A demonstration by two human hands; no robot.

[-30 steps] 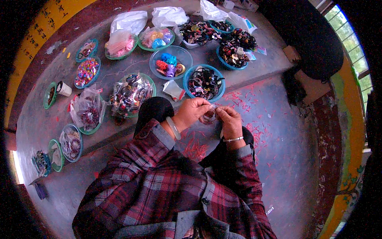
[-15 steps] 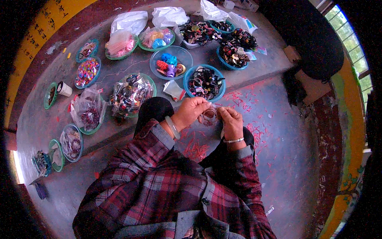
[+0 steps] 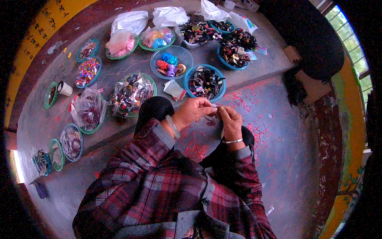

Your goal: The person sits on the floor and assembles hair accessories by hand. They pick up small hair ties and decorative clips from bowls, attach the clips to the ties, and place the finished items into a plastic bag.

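Note:
My left hand [image 3: 194, 110] and my right hand [image 3: 230, 120] meet in front of my knees, fingertips nearly touching. Both pinch a small whitish, see-through piece [image 3: 215, 106]. Below it, between the hands, hangs something reddish-brown and looped [image 3: 211, 118], partly hidden by the fingers; its exact kind does not show. A pale bangle [image 3: 173, 127] circles my left wrist, and a silver one [image 3: 232, 141] my right. Just beyond the hands stands a blue basin [image 3: 205, 83] of black hair ties. Flat clear packets [image 3: 174, 90] lie beside that basin.
On the raised ledge are several basins: one with packaged trinkets [image 3: 133, 95], one with colourful pieces [image 3: 88, 72], one with blue and red items [image 3: 171, 63]. White plastic bags [image 3: 129, 22] lie at the back. Red scraps [image 3: 195, 151] litter the floor. A dark bulky sack [image 3: 306, 36] stands right.
My fingertips have drawn closer together around the whitish piece. The looped item that showed between my hands is now more covered by the fingers. The basins have not moved.

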